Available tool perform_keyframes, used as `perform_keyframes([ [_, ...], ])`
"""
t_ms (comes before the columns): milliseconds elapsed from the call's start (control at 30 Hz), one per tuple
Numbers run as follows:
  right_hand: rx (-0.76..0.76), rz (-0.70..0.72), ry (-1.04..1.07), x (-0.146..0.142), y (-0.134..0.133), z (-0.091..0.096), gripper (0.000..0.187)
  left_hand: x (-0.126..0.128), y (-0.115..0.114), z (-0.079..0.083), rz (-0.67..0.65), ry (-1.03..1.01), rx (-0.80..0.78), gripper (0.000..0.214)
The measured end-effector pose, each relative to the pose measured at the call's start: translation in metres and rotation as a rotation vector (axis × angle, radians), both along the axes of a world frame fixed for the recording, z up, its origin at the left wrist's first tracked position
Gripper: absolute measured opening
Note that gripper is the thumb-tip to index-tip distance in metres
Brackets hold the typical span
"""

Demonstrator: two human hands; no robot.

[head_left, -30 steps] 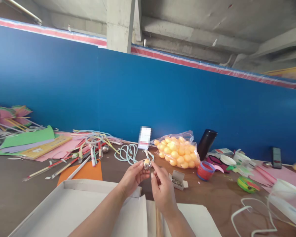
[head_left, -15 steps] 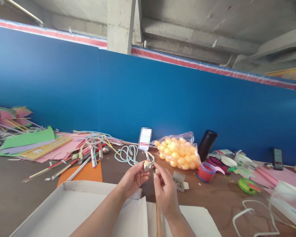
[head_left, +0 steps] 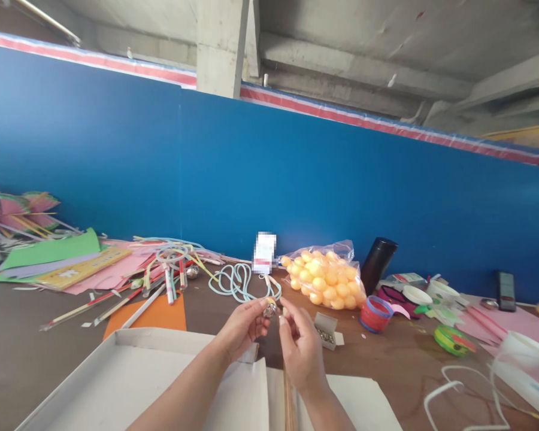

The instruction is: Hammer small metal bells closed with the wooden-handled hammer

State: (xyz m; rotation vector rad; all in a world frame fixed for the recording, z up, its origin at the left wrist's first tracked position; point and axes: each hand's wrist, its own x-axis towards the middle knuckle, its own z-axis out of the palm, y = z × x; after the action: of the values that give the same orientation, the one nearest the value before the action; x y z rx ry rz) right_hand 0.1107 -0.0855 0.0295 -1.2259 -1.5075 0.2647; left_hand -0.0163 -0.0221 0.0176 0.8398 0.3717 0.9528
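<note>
My left hand point(head_left: 242, 329) pinches a small shiny metal bell point(head_left: 269, 309) with an orange bit on top, held above the brown table point(head_left: 386, 359). My right hand point(head_left: 299, 344) is close beside it on the right, fingers curled toward the bell, thumb and forefinger near it; whether they hold anything is too small to tell. Just right of my right hand lies a small open white box of metal bells point(head_left: 326, 331). Behind my hands lie looped pale green cords point(head_left: 233, 278) and a clear bag of orange balls point(head_left: 326, 278).
A shallow white cardboard box lid point(head_left: 130, 377) lies under my forearms. Coloured paper, an orange sheet point(head_left: 153, 314) and sticks cover the left. At right are a black cylinder point(head_left: 377, 263), a red tape roll point(head_left: 374, 311), a green disc point(head_left: 451, 337) and a white cord point(head_left: 458, 389). A blue wall stands behind.
My hands have sunk slightly and drawn nearer to me with the bell. My right fingers came off the bell a little and curled beside it.
</note>
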Motion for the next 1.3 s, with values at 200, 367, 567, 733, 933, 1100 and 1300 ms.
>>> perform_keyframes([
  [200,0.011,0.001,0.021,0.0003,-0.001,0.0011,0.033,0.0015,-0.0004,0.0004,0.005,0.033,0.021,0.033],
  [367,0.024,-0.019,0.035,0.0001,-0.0009,0.0013,0.032,0.0028,-0.0001,0.0002,0.02,0.041,0.04,0.033],
  [567,0.025,-0.013,0.014,0.0008,-0.0001,0.0006,0.033,0.0033,-0.0004,-0.0001,0.035,0.045,0.041,0.034],
  [733,0.013,-0.006,-0.115,0.0002,-0.0002,-0.0001,0.038,0.0035,0.0005,-0.0007,0.037,0.024,0.054,0.032],
  [933,0.035,-0.023,-0.28,0.0017,-0.0011,-0.0016,0.042,0.0052,0.0012,-0.0016,0.038,0.033,0.062,0.033],
  [1100,0.053,-0.081,-0.349,0.0011,0.0002,-0.0041,0.044,0.0063,0.0004,-0.0017,0.064,0.052,0.051,0.035],
  [1300,0.034,-0.022,-0.064,0.0026,0.0021,-0.0035,0.035,0.0057,0.002,-0.0032,0.05,0.031,0.045,0.034],
])
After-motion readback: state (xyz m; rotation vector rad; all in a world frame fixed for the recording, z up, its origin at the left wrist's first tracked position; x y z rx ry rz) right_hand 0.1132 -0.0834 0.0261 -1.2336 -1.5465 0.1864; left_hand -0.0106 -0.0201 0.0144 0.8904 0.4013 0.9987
